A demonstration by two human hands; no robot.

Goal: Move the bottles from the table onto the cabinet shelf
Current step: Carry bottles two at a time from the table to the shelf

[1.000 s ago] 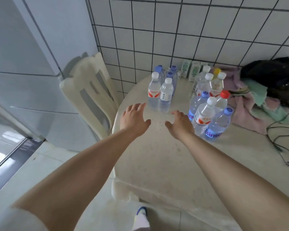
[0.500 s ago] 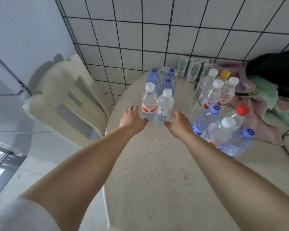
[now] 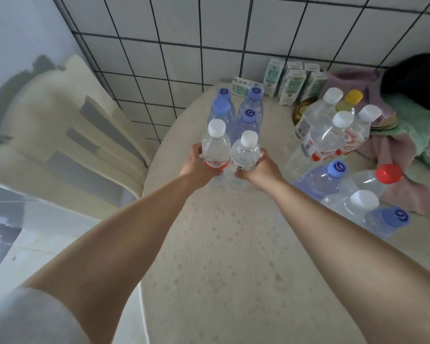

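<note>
Left hand: the left hand [image 3: 199, 166] was wrapped round the red-labelled bottle [image 3: 215, 147], white-capped, at the near left of the small cluster.
Right hand: the right hand [image 3: 260, 168] was closed round the white-capped bottle [image 3: 245, 152] beside it; the two bottles were touching.
Change: a second earlier both hands had been held open above the bare surface [image 3: 224, 256], short of the bottles; half a second earlier they had been brought to the bottles' sides; by this moment both grips had been taken.
Bottle position: whether the two bottles had been lifted could not be told; their bases were blurred and partly hidden by the hands.
Other bottles: four blue-capped bottles [image 3: 248, 120] were left just behind the gripped pair, and a larger group [image 3: 333, 145] of mixed caps was left to the right.
Cabinet: no shelf was visible in the view; only a grey panel at the upper left could be seen.
Also present: cartons [image 3: 293, 83] by the tiled wall, cloths [image 3: 407, 135] at the right and a chair [image 3: 67, 135] at the left were seen.
Meaning for the task: reaching was judged finished and carrying about to start; most bottles remained to be moved.
</note>
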